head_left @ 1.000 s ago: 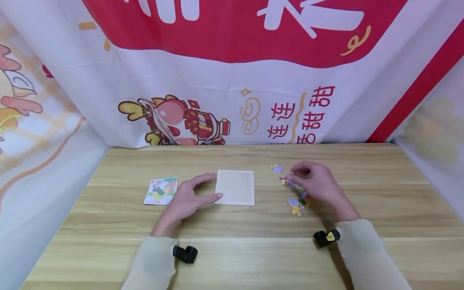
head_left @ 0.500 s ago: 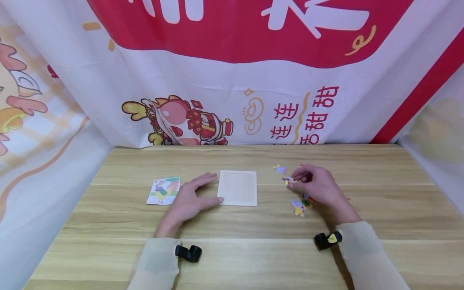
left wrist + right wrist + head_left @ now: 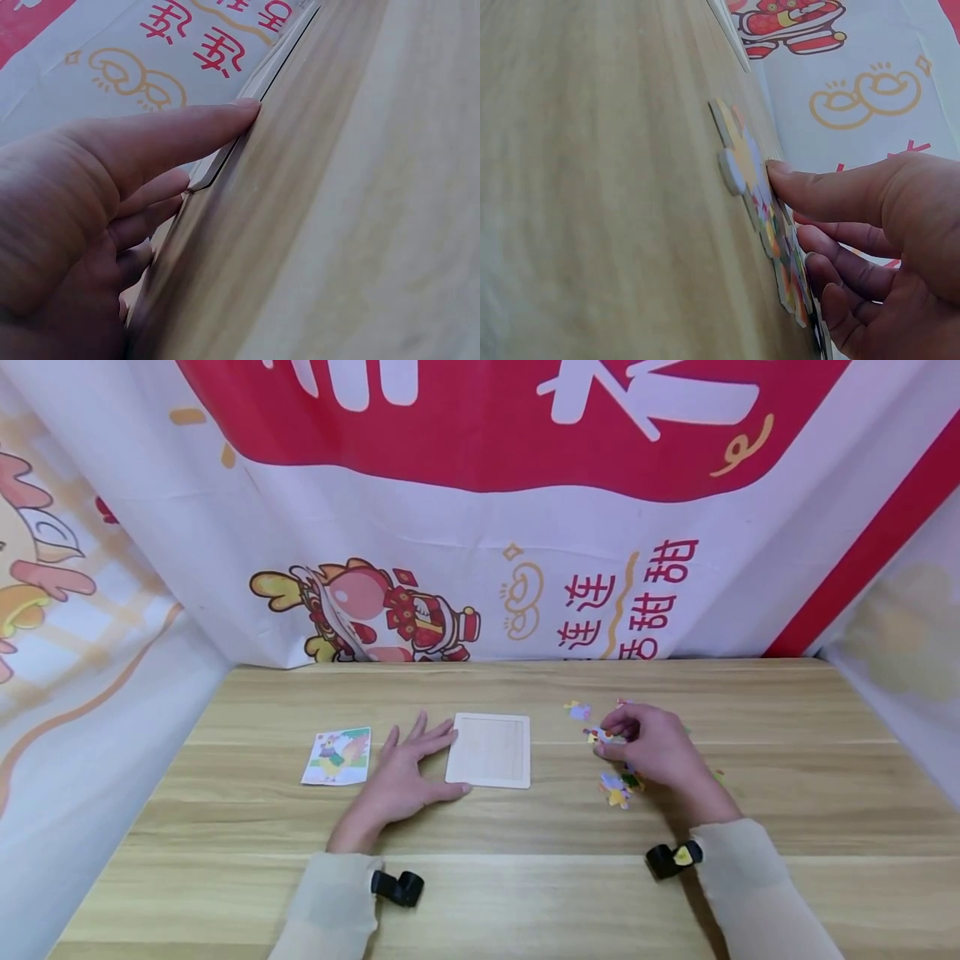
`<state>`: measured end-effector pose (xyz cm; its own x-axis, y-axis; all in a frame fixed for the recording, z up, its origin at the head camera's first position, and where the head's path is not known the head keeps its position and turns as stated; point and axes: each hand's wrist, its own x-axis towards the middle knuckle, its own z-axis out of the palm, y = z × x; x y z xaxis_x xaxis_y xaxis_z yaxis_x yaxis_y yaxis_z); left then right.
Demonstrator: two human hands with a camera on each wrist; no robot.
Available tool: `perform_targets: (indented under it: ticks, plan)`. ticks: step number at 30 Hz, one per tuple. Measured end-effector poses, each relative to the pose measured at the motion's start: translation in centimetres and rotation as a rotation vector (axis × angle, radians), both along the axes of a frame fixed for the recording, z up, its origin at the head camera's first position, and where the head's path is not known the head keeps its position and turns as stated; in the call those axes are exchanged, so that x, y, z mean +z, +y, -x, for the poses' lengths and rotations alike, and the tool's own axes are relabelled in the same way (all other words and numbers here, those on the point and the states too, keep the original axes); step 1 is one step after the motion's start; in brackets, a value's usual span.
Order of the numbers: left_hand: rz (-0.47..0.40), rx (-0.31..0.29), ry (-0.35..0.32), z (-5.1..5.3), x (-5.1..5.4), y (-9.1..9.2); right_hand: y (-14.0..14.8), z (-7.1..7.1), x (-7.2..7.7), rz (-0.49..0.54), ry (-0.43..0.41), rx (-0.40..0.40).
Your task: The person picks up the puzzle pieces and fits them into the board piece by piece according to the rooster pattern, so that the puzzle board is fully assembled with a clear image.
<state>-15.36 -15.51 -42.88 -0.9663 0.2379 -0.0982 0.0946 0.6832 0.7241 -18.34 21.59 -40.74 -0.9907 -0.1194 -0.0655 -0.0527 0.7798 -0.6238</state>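
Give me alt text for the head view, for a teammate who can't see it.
A person's right hand pinches a puzzle piece near other pieces on a wood-grain table. The left hand touches a square tray; a picture card lies left of both.

A pale tan, wood-grained tabletop (image 3: 525, 893) is spreading beneath everything, its streaks running from side to side. Toward its left, a thin, squarish card (image 3: 337, 756) printed with a colourful cartoon bird is lying flat. Near the middle, a shallow, square tray of pale wood (image 3: 489, 752) is resting. Farther right, small, flat, multicoloured jigsaw pieces (image 3: 615, 790) are bunching together, while a lilac-and-yellow piece (image 3: 578, 710) is sitting just beyond them.
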Motion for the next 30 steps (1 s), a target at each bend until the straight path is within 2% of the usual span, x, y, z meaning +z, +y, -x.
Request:
perform_targets:
  ticks: [7, 14, 22, 30]
  plan:
    - [0.016, 0.002, 0.014, -0.21, 0.35, 0.15, -0.17, 0.06, -0.02, -0.023, -0.011, -0.003]
    - [0.036, 0.018, 0.022, -0.19, 0.19, 0.39, -0.23, 0.12, -0.05, -0.023, -0.029, -0.003]
    - [0.035, 0.038, 0.036, -0.29, 0.04, 0.71, -0.18, 0.12, -0.09, -0.034, 0.019, 0.035]
    - [0.043, 0.037, 0.060, -0.22, -0.03, 0.61, -0.38, -0.03, 0.13, -0.026, 0.034, 0.037]
